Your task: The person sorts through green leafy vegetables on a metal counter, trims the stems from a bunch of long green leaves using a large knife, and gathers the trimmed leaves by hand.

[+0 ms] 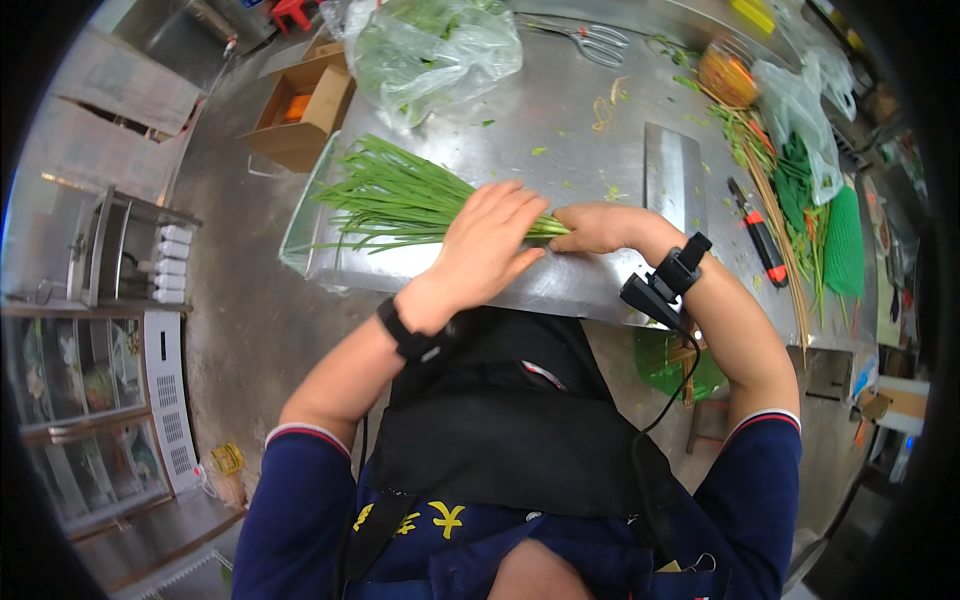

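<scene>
A bunch of green garlic chives [405, 196] lies across the steel tabletop [517, 142], its loose leaf tips spread to the left. My left hand [491, 244] wraps over the bunch near its pale stem end, with the thumb on the near side. At the cut ends, the fingers and thumb of my right hand [600, 227] close around the stems. Part of the stems is hidden under both hands. Right of my right hand, a broad cleaver blade [673, 169] lies flat on the metal. Each wrist wears a black strap; the right one carries a small device with a cable.
Clear plastic bags of greens [435, 64] stand at the back left, with scissors [592, 45] nearby. On the right lie an orange-and-black-handled knife [763, 236], thin wooden sticks [776, 232] and green netting [844, 244]. A cardboard box [304, 112] stands beyond the left edge.
</scene>
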The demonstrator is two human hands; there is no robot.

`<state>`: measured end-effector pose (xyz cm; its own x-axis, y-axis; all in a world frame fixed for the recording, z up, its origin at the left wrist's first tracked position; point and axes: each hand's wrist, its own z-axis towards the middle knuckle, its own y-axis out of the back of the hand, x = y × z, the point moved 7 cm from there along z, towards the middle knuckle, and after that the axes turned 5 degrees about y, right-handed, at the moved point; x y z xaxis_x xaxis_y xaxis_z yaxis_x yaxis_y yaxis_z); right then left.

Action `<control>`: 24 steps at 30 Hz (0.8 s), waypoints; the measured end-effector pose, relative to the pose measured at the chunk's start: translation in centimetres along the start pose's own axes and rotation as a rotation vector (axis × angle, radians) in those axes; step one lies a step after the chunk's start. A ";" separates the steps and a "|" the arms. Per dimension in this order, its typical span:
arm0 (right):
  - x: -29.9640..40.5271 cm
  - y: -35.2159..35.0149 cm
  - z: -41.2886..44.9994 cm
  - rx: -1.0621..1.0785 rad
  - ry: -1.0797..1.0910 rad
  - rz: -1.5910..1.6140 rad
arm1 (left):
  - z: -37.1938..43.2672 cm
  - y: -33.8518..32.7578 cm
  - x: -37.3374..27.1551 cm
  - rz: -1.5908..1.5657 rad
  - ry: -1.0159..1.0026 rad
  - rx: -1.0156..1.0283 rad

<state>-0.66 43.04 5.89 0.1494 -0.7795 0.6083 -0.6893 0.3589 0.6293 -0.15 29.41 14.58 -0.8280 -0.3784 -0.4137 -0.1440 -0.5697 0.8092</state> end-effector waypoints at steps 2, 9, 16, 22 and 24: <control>-0.1 0.0 -0.3 -0.004 -0.016 -0.038 | 1.8 -3.2 0.7 0.010 -0.045 0.207; -3.4 -0.6 -0.6 -0.009 -0.141 -0.089 | 2.1 -9.2 1.4 -0.062 -0.087 0.342; -2.3 0.6 -4.6 -0.346 -0.052 0.005 | 2.5 -10.1 1.6 0.093 0.079 0.394; -1.6 -0.6 -9.2 -0.970 -0.033 -0.076 | 2.1 -10.1 1.6 0.146 0.046 0.377; -0.7 -1.5 -8.4 -1.186 0.078 -0.158 | 1.8 -10.2 1.3 0.156 0.013 0.371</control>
<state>6.19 47.31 8.61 0.2447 -0.8391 0.4859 0.4170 0.5435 0.7285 -0.78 36.07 6.55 -0.8488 -0.4501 -0.2772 -0.2047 -0.2036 0.9574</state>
